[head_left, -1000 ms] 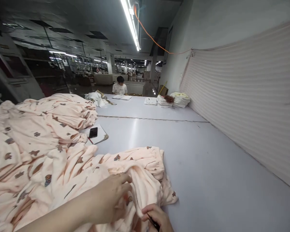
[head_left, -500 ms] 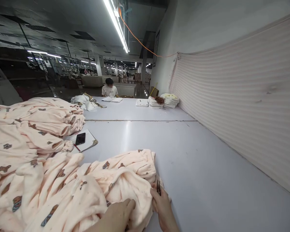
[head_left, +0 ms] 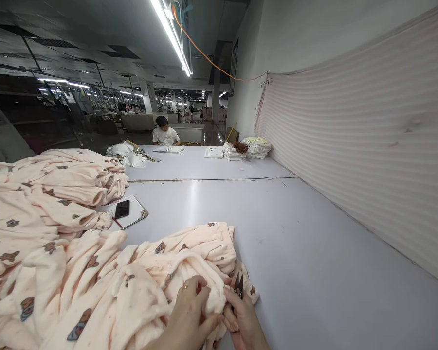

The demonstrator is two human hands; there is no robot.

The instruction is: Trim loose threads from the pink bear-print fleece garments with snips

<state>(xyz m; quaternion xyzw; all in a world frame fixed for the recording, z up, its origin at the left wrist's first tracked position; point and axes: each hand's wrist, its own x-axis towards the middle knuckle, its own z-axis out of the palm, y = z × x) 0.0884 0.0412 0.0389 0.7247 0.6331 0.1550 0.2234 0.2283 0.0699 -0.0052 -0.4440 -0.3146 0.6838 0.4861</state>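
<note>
A soft pale-pink plush garment (head_left: pixel 200 238) printed with small brown bears lies bunched on the table in front of me. My left hand (head_left: pixel 191 311), a ring on one finger, is closed on a fold of it, with thumb and fingers bent round the cloth. Just to the right, my right hand (head_left: pixel 243 318) holds black thread snips (head_left: pixel 238 284), blades pointing up and slightly apart. Its fingertips also touch the garment's edge beside the left hand. The snips' handles are partly hidden in the right palm.
More pink plush garments (head_left: pixel 58 180) are heaped on the left. A phone (head_left: pixel 122 209) lies on a clipboard with papers (head_left: pixel 136 212). Across the table (head_left: pixel 295 253) sits a person (head_left: pixel 166 133) near stacks of white cloth (head_left: pixel 256 148). A striped cloth (head_left: pixel 350 146) covers the right wall.
My left hand has risen and turned, lifting the garment's edge toward my right hand. The hands are closer together, and the snips' blades now show spread. The person across has leaned slightly.
</note>
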